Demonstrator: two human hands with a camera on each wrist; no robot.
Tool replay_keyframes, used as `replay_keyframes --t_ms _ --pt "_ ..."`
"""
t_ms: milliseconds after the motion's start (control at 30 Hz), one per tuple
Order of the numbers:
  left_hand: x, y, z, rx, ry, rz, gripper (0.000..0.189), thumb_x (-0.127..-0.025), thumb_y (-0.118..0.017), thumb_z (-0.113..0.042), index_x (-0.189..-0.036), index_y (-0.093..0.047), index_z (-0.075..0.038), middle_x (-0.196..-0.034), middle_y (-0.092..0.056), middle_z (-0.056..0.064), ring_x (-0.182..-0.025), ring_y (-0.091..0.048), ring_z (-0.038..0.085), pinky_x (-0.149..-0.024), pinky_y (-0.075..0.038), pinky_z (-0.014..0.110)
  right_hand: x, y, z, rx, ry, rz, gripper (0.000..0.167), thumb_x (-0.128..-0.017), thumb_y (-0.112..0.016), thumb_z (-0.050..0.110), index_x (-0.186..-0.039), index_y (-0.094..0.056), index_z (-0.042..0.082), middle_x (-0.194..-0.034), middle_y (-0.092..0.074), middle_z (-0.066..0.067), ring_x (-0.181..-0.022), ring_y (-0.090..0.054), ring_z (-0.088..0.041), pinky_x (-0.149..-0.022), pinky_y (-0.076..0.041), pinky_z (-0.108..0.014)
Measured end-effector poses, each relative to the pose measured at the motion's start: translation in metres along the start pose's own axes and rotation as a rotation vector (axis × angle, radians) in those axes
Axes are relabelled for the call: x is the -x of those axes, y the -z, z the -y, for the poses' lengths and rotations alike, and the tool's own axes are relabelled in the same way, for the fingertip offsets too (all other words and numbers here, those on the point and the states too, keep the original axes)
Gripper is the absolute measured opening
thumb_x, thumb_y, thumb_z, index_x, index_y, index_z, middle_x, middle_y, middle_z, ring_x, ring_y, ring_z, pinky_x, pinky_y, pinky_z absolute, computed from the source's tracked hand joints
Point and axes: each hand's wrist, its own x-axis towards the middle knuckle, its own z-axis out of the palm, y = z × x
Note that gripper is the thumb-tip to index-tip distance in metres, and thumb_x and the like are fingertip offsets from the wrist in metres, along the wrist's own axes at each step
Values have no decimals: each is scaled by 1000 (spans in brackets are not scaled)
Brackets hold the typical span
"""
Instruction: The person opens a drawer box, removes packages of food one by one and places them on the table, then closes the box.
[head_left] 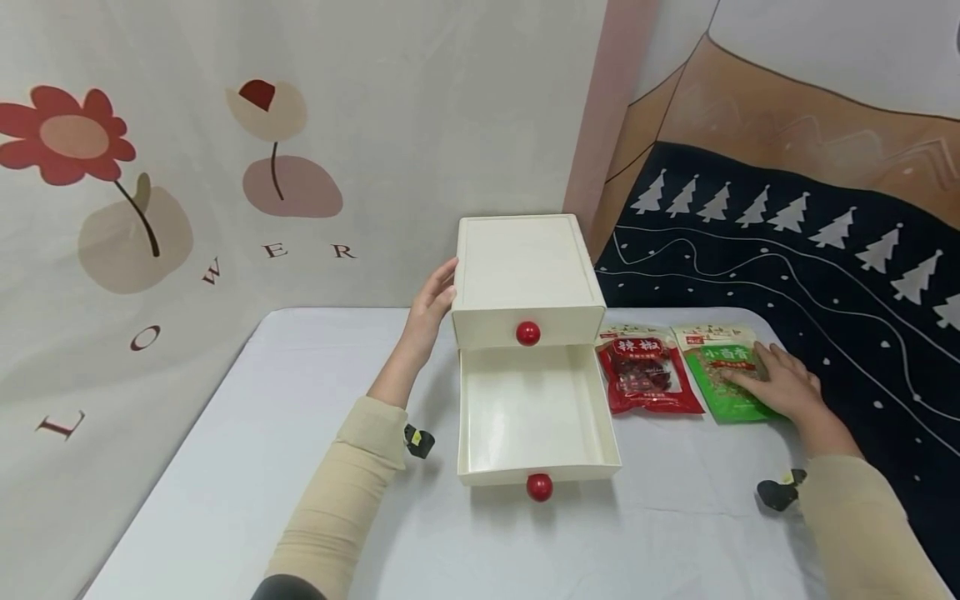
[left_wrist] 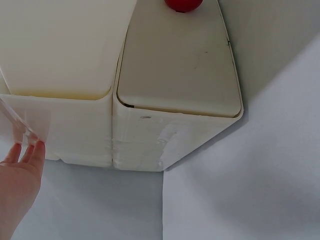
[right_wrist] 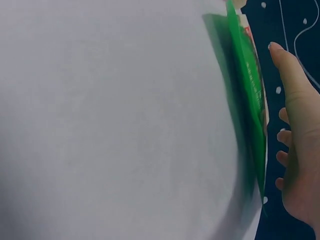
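Note:
A cream two-drawer box (head_left: 525,260) stands at the back of the table, its lower drawer (head_left: 534,408) pulled out with nothing inside. The upper drawer (head_left: 487,327) is closed. My left hand (head_left: 429,321) rests its fingertips against the box's left side wall; the left wrist view shows the same fingers (left_wrist: 36,152) on the cream wall. Over a green seasoning packet (head_left: 727,387) at the right, my right hand (head_left: 795,392) spreads its fingers. In the right wrist view a gap shows between that hand (right_wrist: 300,125) and the packet (right_wrist: 252,85).
A red packet of dried chillies (head_left: 648,375) lies between the box and the green packet. Red round knobs (head_left: 539,487) stick out from both drawers. Behind the white table (head_left: 300,375) hang a flower-print cloth (head_left: 412,125) and a dark tree-print cloth (head_left: 825,292).

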Motion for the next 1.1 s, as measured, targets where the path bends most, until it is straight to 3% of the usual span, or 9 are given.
replay_keyframes --t_ms 400,767,1000,1100 --pt "1 -2 -2 -7 1 -15 56 -96 -45 -22 -148 -33 -7 -150 -35 13 -137 -31 24 -109 -27 46 12 4 16 9 40 -104 97 -90 -48 62 -149 -11 -5 -146 -10 -39 -130 -9 -59 -97 -10 -72" --pt "0 -2 -1 -2 -13 -7 56 -96 -45 -24 -148 -34 -7 -149 -36 13 -137 -32 22 -109 -27 45 24 5 36 -13 104 -213 90 -91 -53 55 -150 -17 -3 -144 -19 -37 -123 -22 -60 -90 -19 -70" --pt "1 -2 -1 -3 -14 -9 55 -97 -44 -21 -148 -32 -6 -150 -35 14 -138 -31 24 -109 -26 47 33 5 49 -60 104 -248 88 -91 -55 53 -151 -18 -1 -144 -21 -37 -127 -21 -58 -95 -11 -75" --pt "1 -2 -1 1 -14 -11 55 -96 -43 -20 -149 -32 -6 -150 -35 14 -138 -30 24 -110 -26 46 38 5 56 -71 105 -270 87 -91 -56 52 -150 -21 -2 -143 -24 -37 -128 -23 -57 -96 -13 -75"
